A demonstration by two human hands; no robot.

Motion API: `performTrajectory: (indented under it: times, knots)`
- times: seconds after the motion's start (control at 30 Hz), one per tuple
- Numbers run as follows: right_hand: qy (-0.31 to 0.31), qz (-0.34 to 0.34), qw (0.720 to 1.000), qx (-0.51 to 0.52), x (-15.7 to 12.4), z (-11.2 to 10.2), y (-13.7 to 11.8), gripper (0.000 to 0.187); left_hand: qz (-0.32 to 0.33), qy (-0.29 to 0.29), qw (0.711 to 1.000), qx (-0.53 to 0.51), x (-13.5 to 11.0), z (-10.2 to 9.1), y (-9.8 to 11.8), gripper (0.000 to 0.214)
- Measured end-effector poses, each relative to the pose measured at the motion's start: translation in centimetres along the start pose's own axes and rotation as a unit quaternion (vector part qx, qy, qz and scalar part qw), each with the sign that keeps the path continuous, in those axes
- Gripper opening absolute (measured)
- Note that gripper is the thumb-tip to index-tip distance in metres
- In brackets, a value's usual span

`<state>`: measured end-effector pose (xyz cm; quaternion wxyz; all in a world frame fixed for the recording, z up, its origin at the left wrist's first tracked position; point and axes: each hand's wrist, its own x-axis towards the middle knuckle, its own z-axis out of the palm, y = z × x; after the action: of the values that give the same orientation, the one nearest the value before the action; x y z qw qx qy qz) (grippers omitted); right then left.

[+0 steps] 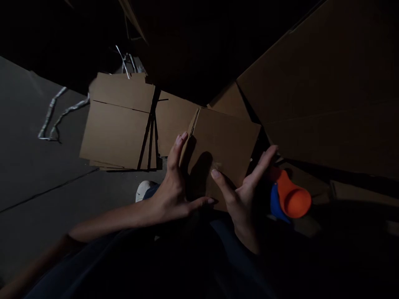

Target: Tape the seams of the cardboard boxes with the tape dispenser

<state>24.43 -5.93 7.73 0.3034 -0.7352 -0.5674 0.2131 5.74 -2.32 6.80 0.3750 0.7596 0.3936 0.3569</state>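
Note:
A small brown cardboard box (pixel 229 137) is between my hands, in the middle of the view, its broad face turned up to me. Layered board edges show along its left side. My left hand (pixel 174 187) lies along that side, fingers straight and together, thumb stretched across the near end. On the right, my right hand (pixel 241 189) has its thumb pressed on the broad face near a pale scuff, and its fingers extend past the right edge. The hands grip the box from both sides. Its underside is hidden.
A stack of flat cardboard pieces (pixel 118 128) lies left on the grey floor (pixel 28 166). Crumpled silvery strips (pixel 51 112) lie beyond it. A large cardboard panel (pixel 330 91) rises at right. An orange and blue plastic object (pixel 297 202) sits near my right hand. A white shoe (pixel 144 190) shows below.

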Motion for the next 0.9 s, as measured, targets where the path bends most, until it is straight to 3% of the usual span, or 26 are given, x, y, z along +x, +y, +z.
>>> performTrajectory:
  times: [0.33,0.5,0.7,0.8,0.9]
  knots:
    - [-0.083,0.009,0.995,0.061,-0.9,0.7,-2.2,0.098,-0.036,0.034,0.998,0.038,0.1,-1.3,-0.6,0.132]
    - [-0.068,0.025,0.997,0.033,-1.7,0.5,-2.8,0.079,-0.029,0.027,0.998,0.044,0.7,-2.3,-1.1,0.130]
    - [-0.087,-0.032,0.995,0.044,-1.4,0.6,-2.7,0.110,-0.058,0.013,0.998,0.036,0.4,-1.9,-1.1,0.114]
    - [-0.069,-0.027,0.997,0.031,-1.4,0.8,-2.7,0.127,-0.066,0.011,0.998,0.018,0.1,-1.4,-0.9,0.107]
    - [-0.057,-0.018,0.998,0.006,-1.6,0.8,-2.7,0.131,-0.071,0.011,0.997,0.006,0.1,-1.3,-0.7,0.100]
